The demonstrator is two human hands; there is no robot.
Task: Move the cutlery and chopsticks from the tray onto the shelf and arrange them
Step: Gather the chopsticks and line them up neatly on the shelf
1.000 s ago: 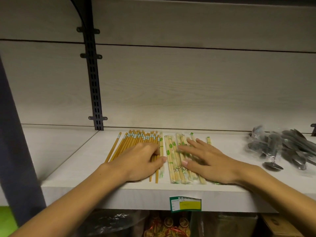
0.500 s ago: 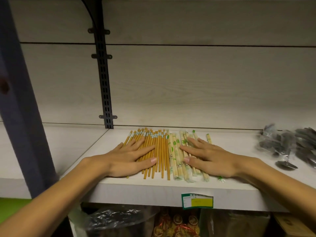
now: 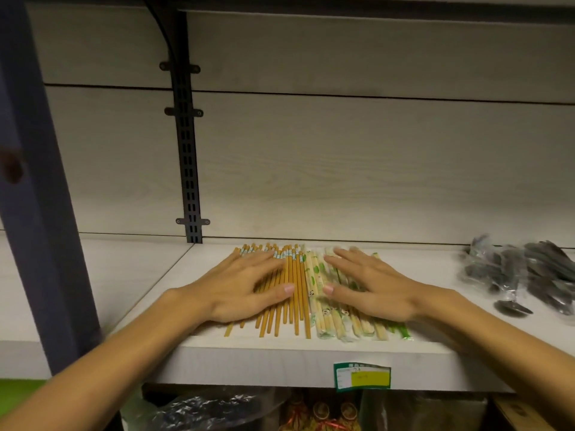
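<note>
Pressing flat on the shelf (image 3: 217, 346): left hand (image 3: 245, 287) on brown chopsticks (image 3: 294, 290), fingers spread. Right hand (image 3: 370, 284) likewise, splayed over wrapped chopsticks (image 3: 317, 293).

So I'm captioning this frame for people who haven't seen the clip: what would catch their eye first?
Two hands lie flat on the front of the pale shelf: the left hand on the brown chopsticks, the right hand on the wrapped chopsticks beside them. At far right on the same shelf lies bagged dark cutlery.
</note>
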